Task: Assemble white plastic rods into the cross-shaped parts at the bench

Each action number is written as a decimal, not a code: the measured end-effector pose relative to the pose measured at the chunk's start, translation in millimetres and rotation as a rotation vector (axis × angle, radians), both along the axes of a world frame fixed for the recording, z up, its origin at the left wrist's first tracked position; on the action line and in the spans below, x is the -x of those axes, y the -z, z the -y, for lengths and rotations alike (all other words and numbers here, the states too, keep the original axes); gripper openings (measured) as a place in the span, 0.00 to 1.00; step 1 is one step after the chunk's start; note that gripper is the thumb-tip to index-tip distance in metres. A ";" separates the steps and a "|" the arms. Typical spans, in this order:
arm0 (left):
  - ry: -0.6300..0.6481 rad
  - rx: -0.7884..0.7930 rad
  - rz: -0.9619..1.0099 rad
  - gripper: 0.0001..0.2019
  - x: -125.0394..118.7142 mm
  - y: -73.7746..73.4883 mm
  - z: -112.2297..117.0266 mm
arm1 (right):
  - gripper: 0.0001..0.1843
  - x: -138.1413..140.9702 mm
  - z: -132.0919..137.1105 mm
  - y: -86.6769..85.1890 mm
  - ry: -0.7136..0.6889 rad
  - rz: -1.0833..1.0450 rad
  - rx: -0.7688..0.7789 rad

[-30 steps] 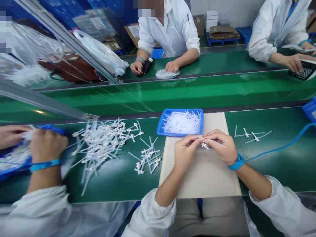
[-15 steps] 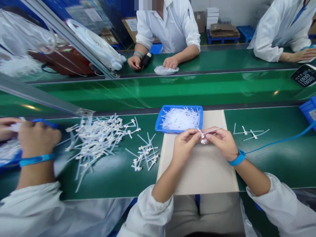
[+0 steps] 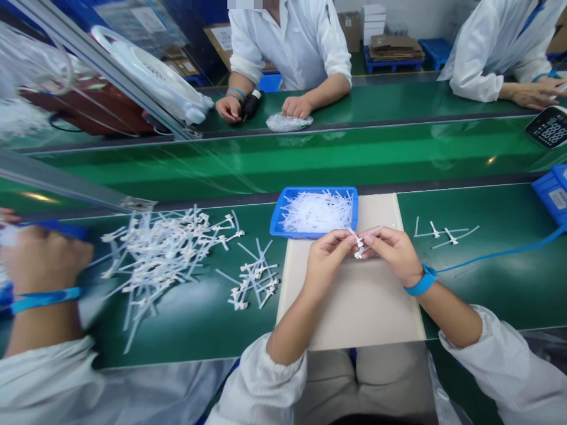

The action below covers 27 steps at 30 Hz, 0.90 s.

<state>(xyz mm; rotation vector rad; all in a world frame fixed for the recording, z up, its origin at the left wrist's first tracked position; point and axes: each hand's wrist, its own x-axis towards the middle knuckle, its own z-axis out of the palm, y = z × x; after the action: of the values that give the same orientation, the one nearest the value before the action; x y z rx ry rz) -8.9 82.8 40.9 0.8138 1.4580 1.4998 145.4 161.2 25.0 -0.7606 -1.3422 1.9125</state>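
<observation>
While a co-worker's blurred hand (image 3: 44, 260) with a blue wrist strap (image 3: 44, 300) sits at the far left of the frame, a loose heap of white plastic T-shaped pieces (image 3: 168, 248) lies on the glossy green work surface (image 3: 195, 336) just right of it. A smaller pile of the same white pieces (image 3: 254, 283) lies nearer the centre, apart from the heap. Above centre, a shallow blue plastic tray (image 3: 277, 221) is packed with thin white plastic strips and overlaps the top edge of a beige rectangular board (image 3: 349, 301).

Over that board, at the centre of the frame, the person's left hand (image 3: 328, 254) and right hand (image 3: 392, 254) almost meet. The grip of each hand is closed, fingertips pinched together on a small white plastic T-shaped piece (image 3: 358, 243), which is held in the air just below the tray's corner.

Right of the board, three loose white pieces (image 3: 443, 235) lie apart on the surface. A blue wrist strap (image 3: 423, 280) circles the right wrist, and a blue cord (image 3: 500, 254) runs from it toward a blue plastic box (image 3: 551, 192) at the right edge of the frame.
</observation>
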 end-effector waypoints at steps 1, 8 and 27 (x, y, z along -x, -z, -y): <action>0.004 0.003 0.001 0.14 0.3 0.4 -0.1 | 0.21 -0.1 -0.1 0.0 -0.015 -0.017 0.031; -0.030 -0.017 -0.063 0.17 -0.1 -0.8 -0.5 | 0.21 0.1 -3.3 0.5 -0.019 -0.020 0.054; -0.070 -0.099 -0.549 0.12 10.6 9.1 1.4 | 0.29 12.5 -12.0 5.6 0.020 0.014 0.116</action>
<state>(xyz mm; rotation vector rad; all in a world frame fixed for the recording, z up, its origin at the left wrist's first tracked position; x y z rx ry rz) -19.6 81.4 31.8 1.3216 1.8289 1.4742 132.9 173.2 19.4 -0.8422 -1.2357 1.9857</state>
